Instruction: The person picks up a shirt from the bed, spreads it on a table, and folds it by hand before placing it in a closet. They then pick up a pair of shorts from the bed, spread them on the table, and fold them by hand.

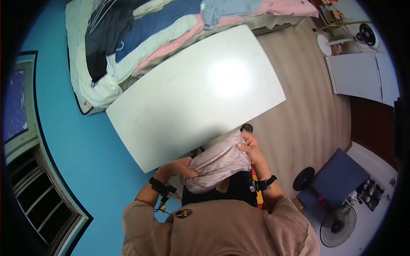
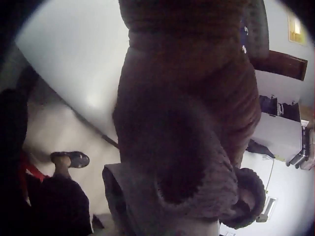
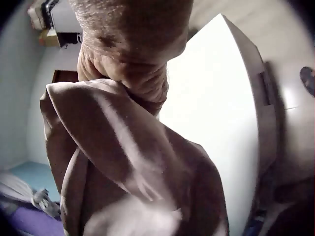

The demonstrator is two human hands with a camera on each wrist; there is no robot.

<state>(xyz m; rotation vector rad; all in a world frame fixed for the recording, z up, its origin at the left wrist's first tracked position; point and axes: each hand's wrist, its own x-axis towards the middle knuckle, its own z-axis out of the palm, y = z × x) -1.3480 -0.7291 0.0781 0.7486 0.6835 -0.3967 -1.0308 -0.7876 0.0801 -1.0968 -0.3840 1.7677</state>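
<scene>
Pale pink cloth over a white table, blue wall beside.
The garment (image 1: 220, 164) is plain pale pink; the table (image 1: 192, 94) glossy white. The bed pile (image 1: 141, 34) mixes mint green, navy, pink, black and light blue. The wall (image 1: 85, 141) is bright blue, the floor (image 1: 307, 123) light wood-grain, the shirt (image 1: 222, 230) tan, the stool (image 1: 337, 179) dark blue.

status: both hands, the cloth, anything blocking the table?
Left hand grips pale garment at one end. Right hand pinches its top edge. Garment held up near white table edge, not laid down. Tabletop bare.
</scene>
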